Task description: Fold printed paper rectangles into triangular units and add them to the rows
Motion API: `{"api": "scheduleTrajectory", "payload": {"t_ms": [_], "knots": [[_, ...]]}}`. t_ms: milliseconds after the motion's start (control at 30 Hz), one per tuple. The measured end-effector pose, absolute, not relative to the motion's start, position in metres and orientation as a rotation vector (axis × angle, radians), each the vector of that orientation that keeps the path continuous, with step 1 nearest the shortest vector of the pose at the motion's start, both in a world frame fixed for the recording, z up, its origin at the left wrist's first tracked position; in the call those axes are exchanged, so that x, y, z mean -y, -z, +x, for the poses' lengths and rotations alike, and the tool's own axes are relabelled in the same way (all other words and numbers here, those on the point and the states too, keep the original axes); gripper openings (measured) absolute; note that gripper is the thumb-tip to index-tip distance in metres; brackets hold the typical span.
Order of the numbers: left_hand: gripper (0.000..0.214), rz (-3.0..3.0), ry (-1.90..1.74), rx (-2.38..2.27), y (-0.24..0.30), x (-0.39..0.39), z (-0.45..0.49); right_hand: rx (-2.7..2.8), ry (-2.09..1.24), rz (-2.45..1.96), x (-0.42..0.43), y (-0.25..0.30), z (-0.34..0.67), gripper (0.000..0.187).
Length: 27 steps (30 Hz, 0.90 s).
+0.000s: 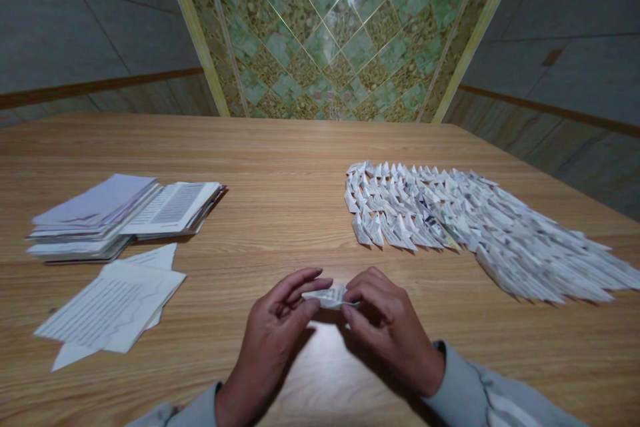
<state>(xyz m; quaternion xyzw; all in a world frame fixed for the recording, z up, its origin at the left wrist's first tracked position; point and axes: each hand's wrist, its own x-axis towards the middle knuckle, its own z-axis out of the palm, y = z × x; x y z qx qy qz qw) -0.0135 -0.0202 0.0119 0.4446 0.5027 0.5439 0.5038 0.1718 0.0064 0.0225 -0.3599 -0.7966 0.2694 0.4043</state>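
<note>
A small folded piece of printed paper (327, 296) is held between my two hands, just above the near part of the table. My left hand (280, 320) has its thumb under the left end, with the fingers curved above it. At the other end, my right hand (387, 320) pinches the paper between thumb and fingers. Rows of small folded paper boats (405, 203) stand to the right, beyond my right hand. Two loose printed sheets (115, 300) lie overlapped on the left.
A stack of paper (100, 213) sits at the far left, with printed pages (175, 208) leaning against its right side. The wooden table (280, 167) reaches back to a wall with green and brown diamond tiles (325, 40). Grey panels flank it.
</note>
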Motion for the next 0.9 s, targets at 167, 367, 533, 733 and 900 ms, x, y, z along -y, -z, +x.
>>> {"api": "scheduleTrajectory", "payload": {"t_ms": [167,367,533,733,900], "knots": [[0.038,1.037,-1.162,-1.153,-0.0055,0.0183,-0.0091,2.056,-0.630,-0.867,-0.0047,-0.0166,0.1700,0.011],[0.014,1.182,-1.099,-1.232,-0.0043,0.0232,-0.0114,1.967,-0.774,-1.034,-0.0011,-0.0164,0.1699,0.008],[0.019,1.139,-1.071,-1.182,-0.0026,0.0200,-0.0124,1.887,-0.908,-1.083,-0.0024,-0.0161,0.1706,0.012],[0.029,1.059,-1.080,-1.127,-0.0018,0.0135,-0.0163,1.854,-0.897,-1.121,-0.0072,-0.0163,0.1732,0.009],[0.028,0.978,-1.073,-1.118,-0.0021,0.0148,-0.0169,1.829,-0.934,-1.100,-0.0073,-0.0155,0.1730,0.009]]}}
